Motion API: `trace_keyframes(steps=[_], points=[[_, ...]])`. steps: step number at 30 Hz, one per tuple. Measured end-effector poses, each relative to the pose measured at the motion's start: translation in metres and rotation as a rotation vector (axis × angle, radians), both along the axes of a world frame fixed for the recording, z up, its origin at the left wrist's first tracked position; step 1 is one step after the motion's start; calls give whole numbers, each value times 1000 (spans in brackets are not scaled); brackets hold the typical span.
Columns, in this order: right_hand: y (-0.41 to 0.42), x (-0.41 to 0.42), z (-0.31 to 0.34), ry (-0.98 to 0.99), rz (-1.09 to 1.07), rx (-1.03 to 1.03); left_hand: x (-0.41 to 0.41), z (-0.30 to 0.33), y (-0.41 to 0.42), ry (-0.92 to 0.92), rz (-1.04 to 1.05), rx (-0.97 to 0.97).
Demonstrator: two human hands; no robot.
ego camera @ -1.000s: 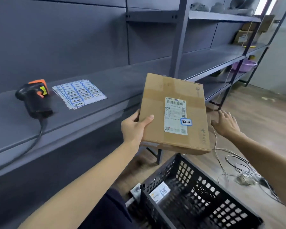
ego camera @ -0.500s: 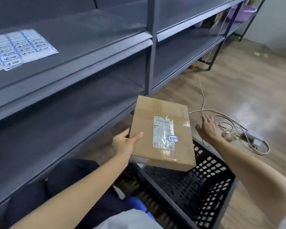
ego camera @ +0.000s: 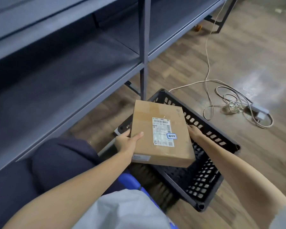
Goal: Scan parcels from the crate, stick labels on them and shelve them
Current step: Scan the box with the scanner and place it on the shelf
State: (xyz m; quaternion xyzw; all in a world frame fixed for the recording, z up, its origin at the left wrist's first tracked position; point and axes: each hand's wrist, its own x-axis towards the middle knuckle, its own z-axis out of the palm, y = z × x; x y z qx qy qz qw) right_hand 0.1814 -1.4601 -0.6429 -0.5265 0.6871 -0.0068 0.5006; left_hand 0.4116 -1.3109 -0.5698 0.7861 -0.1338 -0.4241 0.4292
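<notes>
While the left hand (ego camera: 126, 142) grips a flat cardboard parcel (ego camera: 160, 134) by its near-left edge, thumb curled over the top face and fingers underneath, the parcel hangs just above a black perforated crate (ego camera: 210, 138) on the wood floor (ego camera: 246, 55). It is tilted slightly, top face toward the camera. A white shipping label (ego camera: 161, 129) with barcodes sits on that face, and a small blue-edged sticker (ego camera: 172, 136) overlaps the label's right edge. The right hand (ego camera: 194, 132) reaches in beside the parcel's right edge, over the crate's far wall; most of it is hidden behind the parcel, so I cannot tell whether its fingers are spread or gripping. To the left runs a grey metal shelf (ego camera: 69, 76), its upright post (ego camera: 144, 47) standing just behind the crate. A pale cable (ego camera: 208, 66) trails across the floor to a loose coil and a power strip (ego camera: 258, 111) right of the crate. Dark trousers (ego camera: 45, 164) cover the person's knee at lower left, beside the shelf.
</notes>
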Motion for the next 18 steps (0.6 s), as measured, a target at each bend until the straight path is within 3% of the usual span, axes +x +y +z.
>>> trace_keyframes(steps=[3,6,12,18], points=[[11,-7,13,-520,-265,456,-7,-6,-4,-2,19,-1],[11,-15,24,-682,-248,508,-12,-9,-10,-5,38,-30],[-11,-24,35,-587,-92,335,-16,-13,-20,-144,-50,-83],[-50,-78,37,-526,-21,95,29,-13,-36,-709,-402,-18]])
